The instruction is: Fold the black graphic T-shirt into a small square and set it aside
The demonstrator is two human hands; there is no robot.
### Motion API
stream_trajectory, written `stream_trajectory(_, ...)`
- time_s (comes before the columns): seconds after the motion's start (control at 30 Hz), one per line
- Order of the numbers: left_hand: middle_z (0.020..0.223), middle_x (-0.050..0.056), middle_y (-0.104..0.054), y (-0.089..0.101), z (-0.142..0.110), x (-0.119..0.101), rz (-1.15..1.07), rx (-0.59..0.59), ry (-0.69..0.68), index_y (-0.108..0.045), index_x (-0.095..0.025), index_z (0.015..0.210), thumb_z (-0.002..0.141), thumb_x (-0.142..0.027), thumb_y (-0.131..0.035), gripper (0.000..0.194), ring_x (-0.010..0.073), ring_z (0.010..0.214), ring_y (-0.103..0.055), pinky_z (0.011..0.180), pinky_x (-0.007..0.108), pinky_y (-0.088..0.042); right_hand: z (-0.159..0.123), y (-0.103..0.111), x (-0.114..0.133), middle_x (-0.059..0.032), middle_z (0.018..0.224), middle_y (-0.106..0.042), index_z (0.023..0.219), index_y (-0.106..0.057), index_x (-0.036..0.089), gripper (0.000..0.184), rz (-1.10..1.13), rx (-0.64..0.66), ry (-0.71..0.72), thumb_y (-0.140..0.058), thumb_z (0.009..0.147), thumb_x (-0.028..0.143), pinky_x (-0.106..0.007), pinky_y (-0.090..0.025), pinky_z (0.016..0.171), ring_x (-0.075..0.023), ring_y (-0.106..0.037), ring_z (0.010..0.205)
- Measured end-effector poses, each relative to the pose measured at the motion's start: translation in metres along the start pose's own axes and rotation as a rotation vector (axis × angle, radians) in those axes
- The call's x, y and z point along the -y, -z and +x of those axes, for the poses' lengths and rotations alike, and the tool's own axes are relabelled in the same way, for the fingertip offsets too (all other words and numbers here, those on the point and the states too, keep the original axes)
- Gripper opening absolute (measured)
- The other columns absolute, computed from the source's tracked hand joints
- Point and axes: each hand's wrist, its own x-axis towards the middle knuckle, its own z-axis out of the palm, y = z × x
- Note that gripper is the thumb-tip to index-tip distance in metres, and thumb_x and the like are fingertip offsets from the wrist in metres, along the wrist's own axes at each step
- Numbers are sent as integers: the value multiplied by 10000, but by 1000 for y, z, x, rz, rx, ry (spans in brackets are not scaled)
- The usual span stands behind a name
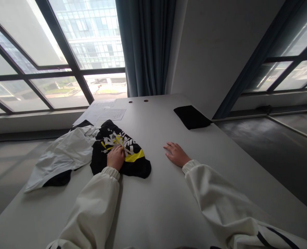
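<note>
Pale sleeves (93, 204), cut off below, lead to both hands. The left hand (115, 158) partly hides the print of a black garment (132, 168) lying on the table (153, 211) beside white cloth (67, 148); whether it pinches fabric cannot be told. The right hand (177, 154) is empty, fingers slightly spread.
</note>
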Motion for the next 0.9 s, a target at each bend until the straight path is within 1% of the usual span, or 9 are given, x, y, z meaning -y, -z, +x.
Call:
stream_trajectory(0.1,1470,72,-673,-4,-1,-13,-35,36,-63,-760,-236,1237,1043,-291,-445,374,273,1403,-571,1183,457,-446,0,0,0,-157,1576,-537,1445,-645,191,483,8,-9,-1,-565,983,306,-498,-302,1267,-293,-462,1474)
stream_trajectory(0.23,1519,52,-635,-14,-9,-44,-78,98,-204,-728,-273,1331,1040,-272,-460,396,306,1450,-526,1218,531,-404,0,-2,-2,-171,1522,-584,1382,-690,188,439,70,-64,28,-575,970,291,-531,-354,1236,-312,-513,1426)
stream_trajectory(0.33,1552,46,-604,-19,-15,-67,-125,167,-366,-684,-300,1407,1028,-266,-493,425,297,1489,-484,1245,528,-375,0,-2,-4,-170,1470,-622,1338,-713,195,404,208,-166,85,-566,972,284,-544,-418,1198,-312,-555,1385)
stream_trajectory(0.43,1577,35,-579,-21,-19,-84,-191,256,-555,-658,-315,1442,1023,-271,-509,447,286,1508,-464,1249,518,-376,0,2,0,-141,1456,-633,1348,-705,227,393,346,-246,186,-547,994,293,-539,-438,1198,-291,-562,1387)
stream_trajectory(0.5,1582,23,-575,-21,-21,-90,-236,298,-664,-638,-332,1465,1024,-279,-513,461,283,1507,-469,1247,519,-380,-1,5,4,-119,1457,-637,1349,-704,251,380,396,-265,242,-548,1007,301,-531,-435,1209,-280,-561,1394)
stream_trajectory(0.57,1578,15,-579,-21,-22,-94,-278,317,-734,-622,-346,1481,1019,-281,-521,477,279,1507,-472,1250,514,-380,-2,7,8,-107,1456,-645,1341,-711,260,366,426,-256,274,-550,1014,298,-516,-442,1210,-270,-572,1389)
stream_trajectory(0.7,1531,42,-622,-20,-24,-94,-348,298,-736,-677,-321,1421,1009,-307,-558,429,278,1481,-504,1250,492,-385,-3,4,10,-106,1401,-694,1304,-737,244,352,437,-158,283,-575,993,282,-494,-477,1185,-267,-623,1344)
stream_trajectory(0.83,1490,58,-647,-14,-26,-92,-361,251,-639,-736,-318,1311,1014,-351,-579,337,270,1425,-559,1243,495,-391,-3,0,8,-116,1396,-702,1347,-709,229,390,407,-113,251,-596,978,287,-507,-484,1174,-278,-634,1333)
stream_trajectory(0.9,1491,47,-640,-11,-28,-92,-336,240,-568,-732,-339,1293,1008,-356,-592,318,270,1416,-563,1260,532,-357,-2,-1,8,-119,1406,-695,1401,-668,227,427,391,-119,242,-584,986,285,-504,-487,1169,-275,-636,1328)
